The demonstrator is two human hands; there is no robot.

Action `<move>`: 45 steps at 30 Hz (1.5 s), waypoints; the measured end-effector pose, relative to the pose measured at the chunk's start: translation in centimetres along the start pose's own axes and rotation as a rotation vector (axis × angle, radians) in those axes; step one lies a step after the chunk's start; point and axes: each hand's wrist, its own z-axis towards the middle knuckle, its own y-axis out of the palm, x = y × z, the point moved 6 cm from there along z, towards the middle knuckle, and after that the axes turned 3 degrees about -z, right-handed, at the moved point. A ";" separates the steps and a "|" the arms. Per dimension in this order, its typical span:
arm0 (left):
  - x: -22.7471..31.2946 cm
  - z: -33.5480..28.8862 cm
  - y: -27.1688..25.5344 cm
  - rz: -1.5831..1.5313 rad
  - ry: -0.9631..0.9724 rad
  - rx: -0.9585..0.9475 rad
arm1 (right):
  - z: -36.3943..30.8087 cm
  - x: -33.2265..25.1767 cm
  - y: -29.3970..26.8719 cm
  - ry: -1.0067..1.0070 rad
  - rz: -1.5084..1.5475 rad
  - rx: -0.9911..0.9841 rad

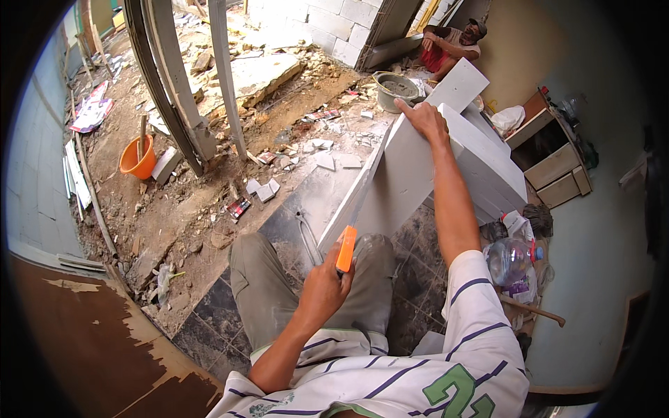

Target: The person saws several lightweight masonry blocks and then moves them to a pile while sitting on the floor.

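A handsaw (346,249) with an orange and black handle is in my left hand (326,291), its fingers closed round the handle. Its thin blade runs away from me along the long edge of a light grey lightweight concrete block (408,177), which stands tilted in front of my knees. My right hand (425,122) grips the far upper end of this block, fingers over its edge. Close to my left knee, a pair of metal pincers (306,237) lies on the dusty dark tiles (279,219).
More blocks (481,157) are stacked to the right. A mortar bucket (396,92) stands beyond, near a seated person (456,49). Wooden posts (226,76), rubble and an orange bucket (138,157) are to the left. At right lie a large plastic bottle (509,261) and a wooden handle (533,310).
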 end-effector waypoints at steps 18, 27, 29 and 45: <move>-0.1 0.1 -1.0 0.019 -0.062 0.014 | 1.1 -2.2 1.4 -0.030 -0.047 -0.013; -0.4 -3.7 -1.1 -0.054 0.038 0.090 | 1.3 -1.7 0.7 -0.012 -0.055 -0.009; -0.4 -1.9 -0.4 -0.040 0.013 0.057 | 2.3 -0.9 0.6 0.005 -0.073 0.036; -0.5 4.9 0.4 0.046 0.017 0.058 | 1.7 -3.0 0.6 -0.007 -0.046 0.029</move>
